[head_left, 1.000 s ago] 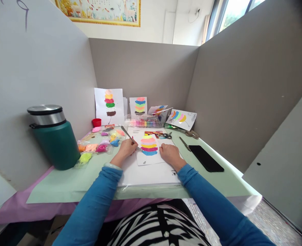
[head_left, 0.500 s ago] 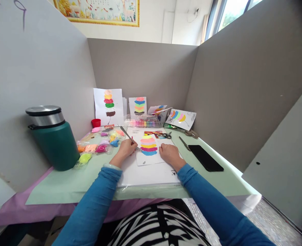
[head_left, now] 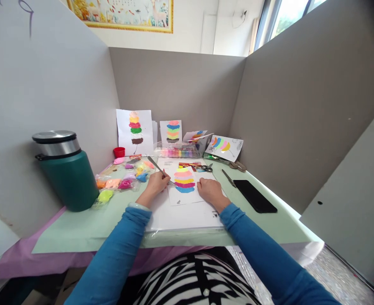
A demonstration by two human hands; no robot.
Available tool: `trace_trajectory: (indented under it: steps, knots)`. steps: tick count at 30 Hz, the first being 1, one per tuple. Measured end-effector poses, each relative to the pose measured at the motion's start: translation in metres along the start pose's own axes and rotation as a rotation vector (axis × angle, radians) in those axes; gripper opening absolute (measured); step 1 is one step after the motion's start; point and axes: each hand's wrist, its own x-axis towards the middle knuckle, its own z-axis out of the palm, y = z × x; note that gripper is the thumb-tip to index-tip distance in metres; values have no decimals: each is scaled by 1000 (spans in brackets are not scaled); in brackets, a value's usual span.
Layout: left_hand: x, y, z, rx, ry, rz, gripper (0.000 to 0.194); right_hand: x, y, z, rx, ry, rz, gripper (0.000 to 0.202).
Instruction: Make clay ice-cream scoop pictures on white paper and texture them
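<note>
My left hand (head_left: 159, 183) is closed round a metal fork (head_left: 155, 164), its handle slanting up to the left. The tines reach down to the left edge of the coloured clay bands (head_left: 184, 185) on a small white sheet (head_left: 176, 200). These curved bands run from yellow-green and pink at the top through yellow and magenta to blue. On the sheet's right edge rests my right hand (head_left: 210, 190), its fingers curled in; what they hold, if anything, is hidden. Beneath the small sheet lies larger white paper (head_left: 187, 218).
A green bottle (head_left: 67, 178) stands at the left, beside bagged clay lumps (head_left: 126, 183) and a red cup (head_left: 119, 152). Scissors (head_left: 206, 168), a knife (head_left: 228, 178) and a black phone-like slab (head_left: 255, 196) lie to the right. Clay pictures (head_left: 134, 132) lean along the back panel.
The fork's handle has shifted very slightly to the left and up. My right hand and the sheet look unmoved.
</note>
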Motion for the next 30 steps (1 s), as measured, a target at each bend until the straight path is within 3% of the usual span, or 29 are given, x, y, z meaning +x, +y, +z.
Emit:
trace_trajectory:
  steps: [11, 18, 26, 30]
  knots:
    - [1, -2, 4, -84, 17, 11, 12, 0, 0, -1, -1, -10, 1, 36]
    - [-2, -1, 7, -58, -99, 65, 12, 0, -1, -1, -4, -18, 7, 37]
    - [0, -2, 1, 52, 17, 1, 12, 0, 0, -1, 3, -10, 1, 35]
    - [2, -4, 1, 17, 13, -23, 13, 0, 1, 0, -4, 5, -4, 35]
